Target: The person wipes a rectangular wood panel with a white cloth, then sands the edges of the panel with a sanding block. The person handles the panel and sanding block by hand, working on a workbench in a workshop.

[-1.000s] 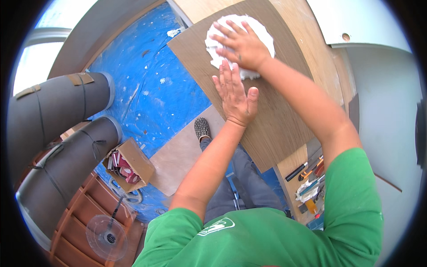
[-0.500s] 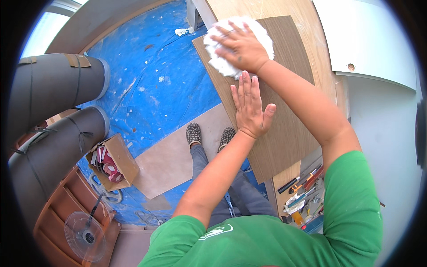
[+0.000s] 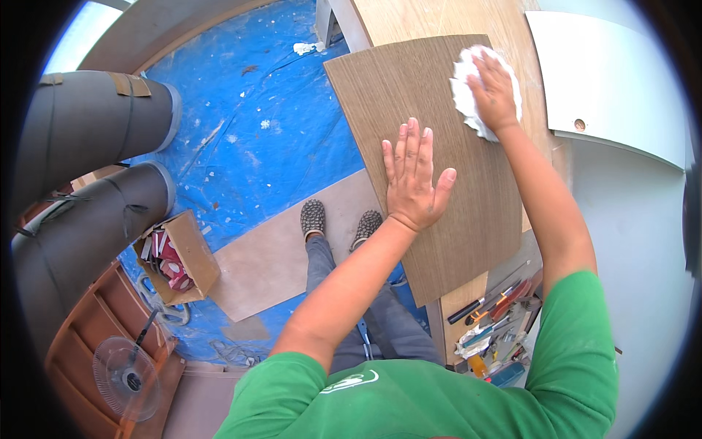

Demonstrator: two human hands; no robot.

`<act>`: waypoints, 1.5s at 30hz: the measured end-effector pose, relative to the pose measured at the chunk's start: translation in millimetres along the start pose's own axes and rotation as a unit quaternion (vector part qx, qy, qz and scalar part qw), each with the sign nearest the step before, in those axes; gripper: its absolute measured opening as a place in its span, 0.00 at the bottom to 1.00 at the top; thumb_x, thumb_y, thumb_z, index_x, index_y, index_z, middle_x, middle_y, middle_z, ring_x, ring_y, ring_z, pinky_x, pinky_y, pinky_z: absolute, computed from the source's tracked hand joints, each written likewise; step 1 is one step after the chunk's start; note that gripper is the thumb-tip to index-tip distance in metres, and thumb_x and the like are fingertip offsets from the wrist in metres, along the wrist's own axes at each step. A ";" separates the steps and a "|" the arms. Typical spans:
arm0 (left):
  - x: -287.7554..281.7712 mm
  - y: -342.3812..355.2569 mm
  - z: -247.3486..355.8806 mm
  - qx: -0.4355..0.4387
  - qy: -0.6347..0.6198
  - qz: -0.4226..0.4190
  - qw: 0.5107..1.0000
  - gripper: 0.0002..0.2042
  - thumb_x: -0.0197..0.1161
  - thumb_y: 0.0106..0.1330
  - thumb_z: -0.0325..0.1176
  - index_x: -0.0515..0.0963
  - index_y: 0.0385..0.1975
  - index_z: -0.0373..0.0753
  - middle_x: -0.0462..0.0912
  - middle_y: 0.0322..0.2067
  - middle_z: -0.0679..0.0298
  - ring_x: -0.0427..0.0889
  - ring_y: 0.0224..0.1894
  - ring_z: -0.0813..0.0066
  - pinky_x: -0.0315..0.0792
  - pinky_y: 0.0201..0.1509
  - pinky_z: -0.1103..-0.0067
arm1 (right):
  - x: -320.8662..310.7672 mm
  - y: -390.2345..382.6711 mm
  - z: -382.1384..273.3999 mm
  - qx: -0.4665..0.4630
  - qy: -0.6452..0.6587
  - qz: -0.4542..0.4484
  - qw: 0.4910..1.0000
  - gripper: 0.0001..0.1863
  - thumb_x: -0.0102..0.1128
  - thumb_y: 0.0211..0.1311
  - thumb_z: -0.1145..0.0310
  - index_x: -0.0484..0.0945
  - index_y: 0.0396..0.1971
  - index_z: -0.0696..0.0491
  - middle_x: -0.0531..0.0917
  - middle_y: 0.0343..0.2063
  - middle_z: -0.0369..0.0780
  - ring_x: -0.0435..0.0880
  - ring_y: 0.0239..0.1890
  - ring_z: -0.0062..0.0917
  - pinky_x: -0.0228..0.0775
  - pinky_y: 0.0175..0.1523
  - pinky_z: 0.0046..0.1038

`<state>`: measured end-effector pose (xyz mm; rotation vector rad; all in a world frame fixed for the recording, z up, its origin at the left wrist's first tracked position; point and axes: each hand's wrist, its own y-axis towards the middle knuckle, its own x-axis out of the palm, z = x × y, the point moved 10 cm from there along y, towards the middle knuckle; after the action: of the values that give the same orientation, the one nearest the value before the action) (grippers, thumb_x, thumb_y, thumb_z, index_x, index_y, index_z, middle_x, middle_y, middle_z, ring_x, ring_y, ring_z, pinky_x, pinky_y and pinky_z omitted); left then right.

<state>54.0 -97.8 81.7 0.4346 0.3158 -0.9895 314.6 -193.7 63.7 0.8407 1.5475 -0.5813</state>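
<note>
A curved-edged brown wood-grain panel (image 3: pixel 468 197) lies across a pale wooden bench. My left hand (image 3: pixel 415 186) rests flat on its middle, fingers stretched and thumb apart, holding nothing. Toward the panel's far right edge, my right hand (image 3: pixel 494 94) presses a round, crumpled white cloth (image 3: pixel 468 95) against the surface. The fingers lie over the cloth, a little blurred, and hide part of it.
Several hand tools (image 3: pixel 493 322) lie near the panel's lower right corner. A white board (image 3: pixel 610 80) stands at the right. Blue sheeting (image 3: pixel 248 124) covers the floor. At left are two wrapped brown rolls (image 3: pixel 110 117), a cardboard box (image 3: pixel 191 256) and a fan (image 3: pixel 126 377).
My right hand has swept the white cloth from the panel's far left corner to its right edge. My left hand stays flat in nearly the same place.
</note>
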 end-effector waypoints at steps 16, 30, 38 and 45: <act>-59.1 195.1 -126.9 -0.142 0.209 -0.144 0.957 0.21 0.59 0.72 0.48 0.86 0.55 0.42 0.87 0.55 0.58 0.82 0.59 0.62 0.69 0.67 0.65 | -10.5 -83.8 49.5 0.125 -0.068 0.045 0.989 0.32 0.43 0.79 0.44 0.65 0.76 0.42 0.64 0.77 0.39 0.56 0.81 0.39 0.40 0.82 0.49; -44.3 240.8 -142.9 -0.203 0.052 -0.266 0.941 0.11 0.72 0.59 0.40 0.91 0.36 0.42 0.88 0.36 0.68 0.82 0.40 0.75 0.75 0.47 0.72 | -13.0 -85.6 48.0 0.118 -0.056 0.073 0.989 0.30 0.45 0.79 0.44 0.70 0.74 0.41 0.68 0.76 0.39 0.59 0.80 0.38 0.45 0.81 0.47; -56.1 232.2 -154.8 -0.239 0.043 -0.249 0.937 0.09 0.73 0.59 0.39 0.90 0.33 0.42 0.87 0.38 0.67 0.82 0.44 0.73 0.74 0.49 0.72 | -11.7 -85.5 49.3 0.117 -0.063 0.074 0.988 0.30 0.45 0.79 0.44 0.70 0.74 0.40 0.68 0.76 0.38 0.60 0.79 0.38 0.47 0.81 0.46; -47.5 239.0 -152.3 -0.249 0.074 -0.240 0.935 0.09 0.73 0.58 0.40 0.90 0.33 0.44 0.86 0.37 0.66 0.81 0.44 0.72 0.73 0.50 0.72 | -9.8 -85.4 52.6 0.122 -0.061 0.069 0.988 0.31 0.42 0.79 0.43 0.68 0.75 0.38 0.67 0.76 0.37 0.58 0.80 0.37 0.45 0.81 0.46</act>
<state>224.7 125.0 20.0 -0.0415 0.8155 -1.3039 280.3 -288.2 56.7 1.0682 1.3118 -0.7163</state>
